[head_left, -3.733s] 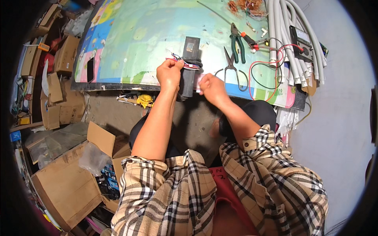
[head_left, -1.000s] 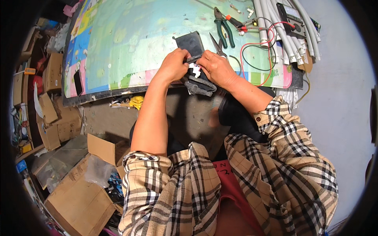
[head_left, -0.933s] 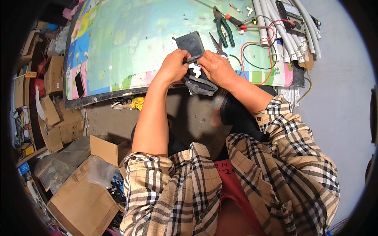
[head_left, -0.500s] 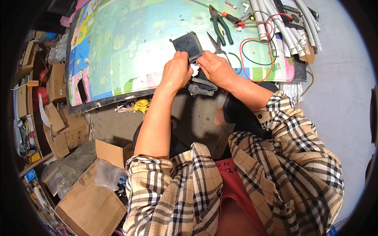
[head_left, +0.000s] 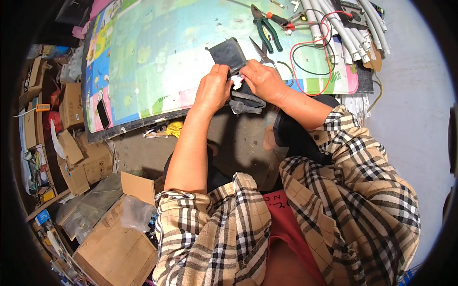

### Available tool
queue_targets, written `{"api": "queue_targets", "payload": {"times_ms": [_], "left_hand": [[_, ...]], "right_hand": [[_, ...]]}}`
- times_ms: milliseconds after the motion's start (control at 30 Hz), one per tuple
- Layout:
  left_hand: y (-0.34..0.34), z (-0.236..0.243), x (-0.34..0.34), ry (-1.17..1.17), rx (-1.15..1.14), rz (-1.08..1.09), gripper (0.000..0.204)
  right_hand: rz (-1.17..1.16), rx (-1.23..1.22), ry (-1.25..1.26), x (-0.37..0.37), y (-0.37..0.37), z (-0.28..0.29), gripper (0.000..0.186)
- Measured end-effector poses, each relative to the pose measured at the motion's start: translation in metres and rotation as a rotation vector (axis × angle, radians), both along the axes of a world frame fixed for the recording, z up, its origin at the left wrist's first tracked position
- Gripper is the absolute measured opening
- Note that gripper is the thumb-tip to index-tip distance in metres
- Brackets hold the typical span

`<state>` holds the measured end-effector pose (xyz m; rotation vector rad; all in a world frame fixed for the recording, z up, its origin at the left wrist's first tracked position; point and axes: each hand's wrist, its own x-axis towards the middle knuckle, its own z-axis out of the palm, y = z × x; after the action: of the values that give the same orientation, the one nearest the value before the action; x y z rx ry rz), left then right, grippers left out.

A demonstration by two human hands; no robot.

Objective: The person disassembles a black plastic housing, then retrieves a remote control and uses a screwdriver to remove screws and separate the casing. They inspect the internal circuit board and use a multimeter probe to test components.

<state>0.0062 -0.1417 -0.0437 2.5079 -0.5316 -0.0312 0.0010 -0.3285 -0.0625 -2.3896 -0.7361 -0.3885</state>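
Over glossy mat (head_left: 157,62), hands (head_left: 238,83) pinching white plastic connector (head_left: 235,84), flat dark square plate (head_left: 229,52)

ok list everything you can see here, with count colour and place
dark flat part: one, dark grey, on the mat under both hands
small white piece: one, white, pinched between the two hands
play mat: one, pale green and blue, covering the tabletop
pliers: one, green handles, on the mat beyond the hands
scissors: one, metal, just right of the dark flat part
red wire: one loop, red, right side of the mat
white tubes: a bundle, count unclear, white, top right
phone: one, black, left edge of the mat
cardboard boxes: several, brown, floor at left
left hand: one, on the white piece
right hand: one, on the white piece
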Motion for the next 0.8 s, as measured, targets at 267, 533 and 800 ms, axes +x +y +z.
{"api": "queue_targets", "payload": {"times_ms": [267,533,800], "left_hand": [[-0.002,-0.007,-0.005,-0.148,0.050,0.005,0.022],[-0.003,-0.002,-0.001,-0.163,0.013,-0.020,0.023],[-0.002,-0.008,-0.001,-0.221,-0.005,-0.006,0.025]], "right_hand": [[0.019,0.016,-0.035,0.001,-0.001,-0.002,0.014],[0.022,0.018,-0.041,0.002,-0.003,-0.002,0.017],[0.078,0.061,-0.030,0.008,-0.005,-0.003,0.020]]}}
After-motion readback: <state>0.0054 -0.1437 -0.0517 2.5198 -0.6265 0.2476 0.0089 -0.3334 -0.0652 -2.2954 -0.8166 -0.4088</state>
